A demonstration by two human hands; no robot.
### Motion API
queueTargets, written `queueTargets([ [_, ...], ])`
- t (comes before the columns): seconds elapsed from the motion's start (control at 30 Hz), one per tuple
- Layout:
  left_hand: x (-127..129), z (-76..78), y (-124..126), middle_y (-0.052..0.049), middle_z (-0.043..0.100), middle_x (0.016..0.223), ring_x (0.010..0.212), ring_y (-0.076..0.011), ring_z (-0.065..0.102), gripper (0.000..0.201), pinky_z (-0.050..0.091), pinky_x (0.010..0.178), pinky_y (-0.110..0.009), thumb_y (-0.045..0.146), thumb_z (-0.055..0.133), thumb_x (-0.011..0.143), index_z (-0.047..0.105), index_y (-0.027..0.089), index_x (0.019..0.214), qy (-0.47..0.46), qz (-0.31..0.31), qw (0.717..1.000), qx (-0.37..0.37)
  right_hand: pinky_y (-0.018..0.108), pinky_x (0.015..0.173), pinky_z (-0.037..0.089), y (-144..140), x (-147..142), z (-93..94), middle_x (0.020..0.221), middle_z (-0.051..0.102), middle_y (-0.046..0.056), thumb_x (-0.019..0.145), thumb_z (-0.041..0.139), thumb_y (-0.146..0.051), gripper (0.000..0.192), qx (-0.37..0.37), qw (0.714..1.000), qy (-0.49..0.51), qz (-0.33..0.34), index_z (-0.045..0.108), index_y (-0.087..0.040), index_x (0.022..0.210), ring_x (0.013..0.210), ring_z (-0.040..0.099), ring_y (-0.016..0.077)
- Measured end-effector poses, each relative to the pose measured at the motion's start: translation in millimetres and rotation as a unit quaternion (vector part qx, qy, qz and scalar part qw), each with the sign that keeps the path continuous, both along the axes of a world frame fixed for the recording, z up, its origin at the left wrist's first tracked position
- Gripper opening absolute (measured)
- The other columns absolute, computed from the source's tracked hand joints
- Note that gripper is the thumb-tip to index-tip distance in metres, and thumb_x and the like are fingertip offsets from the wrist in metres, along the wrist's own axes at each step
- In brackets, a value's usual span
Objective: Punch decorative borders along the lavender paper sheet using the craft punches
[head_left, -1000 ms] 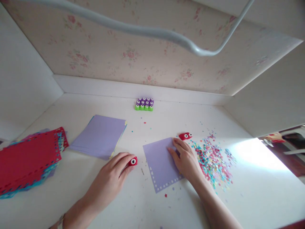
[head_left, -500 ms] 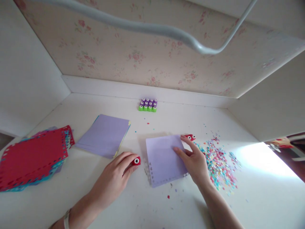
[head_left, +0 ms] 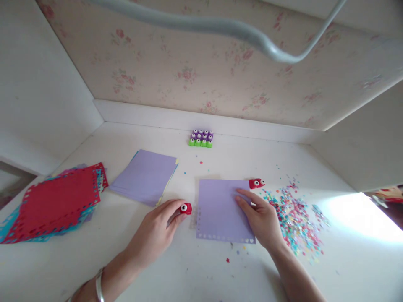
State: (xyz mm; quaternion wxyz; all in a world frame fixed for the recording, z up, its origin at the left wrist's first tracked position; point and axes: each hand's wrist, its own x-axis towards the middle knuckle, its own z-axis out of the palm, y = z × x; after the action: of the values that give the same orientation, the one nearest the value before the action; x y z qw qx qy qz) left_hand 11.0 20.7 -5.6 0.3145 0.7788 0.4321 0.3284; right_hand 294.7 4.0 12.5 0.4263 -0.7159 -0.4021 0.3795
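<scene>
- Floral wallpaper (head_left: 187,75) backs a white desk (head_left: 151,272) in the head view, with a pale curved tube (head_left: 220,27) crossing above and bright light falling on the desk's right side
- Left hand (head_left: 157,233), with a silver bangle (head_left: 99,286) at the wrist, pinches a small red craft punch (head_left: 186,208) between thumb and forefinger, its white button showing, just left of the sheet
- Right hand (head_left: 263,216) rests at the right edge of a lilac paper sheet (head_left: 220,205), two digits on top, loosely parted; whether other fingers go beneath the edge, I cannot tell
- That sheet lies between the hands, holes along its bottom edge and the lower part of its left edge; a heart shows at the bottom right, the other shapes are too small to read
- Red punches (head_left: 257,183) with two white buttons sit at its upper right corner
- Multicoloured confetti (head_left: 296,218) spreads right of the right hand; a red star (head_left: 228,260) lies below the sheet
- Purple and green mini punches (head_left: 200,139) stand in three rows near the wall
- Lilac paper stack (head_left: 146,176) and, farther left, red and blue hole-edged sheets (head_left: 59,201) lie beyond the left hand
</scene>
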Motion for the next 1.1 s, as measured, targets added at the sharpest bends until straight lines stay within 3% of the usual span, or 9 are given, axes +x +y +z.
queueTargets([
  [0.23, -1.0, -3.5, 1.1, -0.002, 0.073, 0.113, 0.098, -0.0180, 0.072, 0.024, 0.060, 0.087, -0.029, 0.029, 0.055, 0.100, 0.059, 0.027, 0.124, -0.002, 0.011, 1.000, -0.016, 0.026, 0.039, 0.047, -1.7, -2.6, -0.2, 0.068, 0.075, 0.004, 0.073, 0.076, -0.056, 0.053, -0.016, 0.998, 0.056, 0.034, 0.073, -0.021, 0.113, 0.048, 0.064, 0.0196],
  [1.1, -0.5, -5.0, 2.8, -0.003, 0.073, 0.113, 0.098, -0.0185, 0.071, 0.023, 0.059, 0.087, -0.030, 0.031, 0.054, 0.100, 0.060, 0.026, 0.121, 0.021, 0.003, 0.999, 0.042, 0.025, 0.038, 0.045, 0.3, -7.8, -1.3, 0.064, 0.073, 0.003, 0.072, 0.076, -0.058, 0.054, -0.022, 0.996, 0.065, 0.056, 0.074, -0.021, 0.112, 0.045, 0.062, 0.0178],
])
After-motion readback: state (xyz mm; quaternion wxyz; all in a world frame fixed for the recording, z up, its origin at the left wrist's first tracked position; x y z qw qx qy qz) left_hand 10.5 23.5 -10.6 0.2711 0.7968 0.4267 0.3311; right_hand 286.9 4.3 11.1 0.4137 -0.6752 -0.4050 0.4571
